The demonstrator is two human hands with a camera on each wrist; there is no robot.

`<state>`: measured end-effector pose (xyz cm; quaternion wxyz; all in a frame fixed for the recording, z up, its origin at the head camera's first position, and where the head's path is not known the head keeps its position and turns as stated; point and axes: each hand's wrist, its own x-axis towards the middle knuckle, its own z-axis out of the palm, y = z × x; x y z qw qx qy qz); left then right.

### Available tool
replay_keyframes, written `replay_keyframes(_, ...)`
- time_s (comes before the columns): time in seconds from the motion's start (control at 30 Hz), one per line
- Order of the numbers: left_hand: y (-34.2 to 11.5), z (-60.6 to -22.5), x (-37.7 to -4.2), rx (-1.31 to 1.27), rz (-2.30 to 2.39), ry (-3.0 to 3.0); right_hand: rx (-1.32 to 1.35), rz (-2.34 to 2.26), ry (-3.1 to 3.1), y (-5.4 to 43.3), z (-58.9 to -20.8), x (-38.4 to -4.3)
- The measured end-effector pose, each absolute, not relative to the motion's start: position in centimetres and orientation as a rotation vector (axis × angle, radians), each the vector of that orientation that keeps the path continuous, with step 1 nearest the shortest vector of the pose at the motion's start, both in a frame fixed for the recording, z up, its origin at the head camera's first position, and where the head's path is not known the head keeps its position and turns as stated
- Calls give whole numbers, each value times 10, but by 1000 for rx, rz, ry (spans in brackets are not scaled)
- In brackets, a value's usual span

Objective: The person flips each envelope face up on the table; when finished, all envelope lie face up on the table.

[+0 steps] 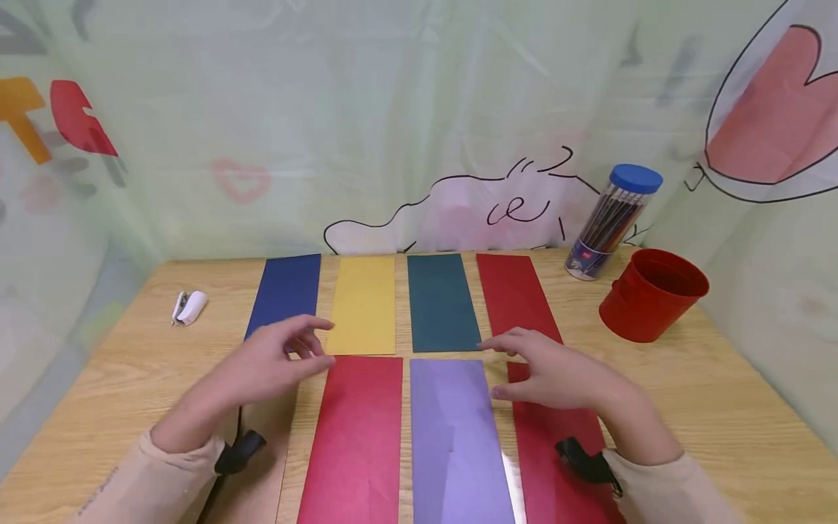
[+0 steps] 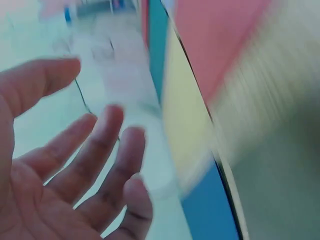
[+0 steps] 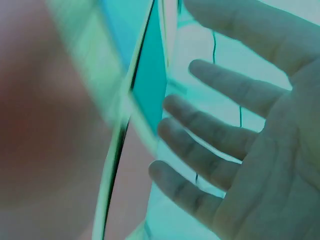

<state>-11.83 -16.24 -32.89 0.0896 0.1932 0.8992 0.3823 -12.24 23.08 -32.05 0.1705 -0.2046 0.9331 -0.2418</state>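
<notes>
Coloured rectangles that look like paper or card lie in two rows on a wooden table. At the back are blue, yellow, dark green and red ones. The front row has a pale tan, a pinkish red, a purple and another red one. My left hand hovers over the left side near the blue and yellow pieces, fingers loosely bent, holding nothing. Over the right-hand red pieces hovers my right hand, also holding nothing; both wrist views show spread fingers.
A white stapler-like item lies at the table's left. Toward the back right stand a clear tube of pencils with a blue lid and a tilted red bucket. A printed curtain hangs behind the wooden table.
</notes>
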Motion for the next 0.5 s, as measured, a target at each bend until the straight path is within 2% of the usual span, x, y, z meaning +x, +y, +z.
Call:
replay_keyframes(0.27,-245,-341,-148,181,1192,2676,-767,-521,2654,152,-318,-155)
replay_keyframes(0.5,-275,-360,-160,52,1173,2657,-897,-552,2605,78,-316,-192)
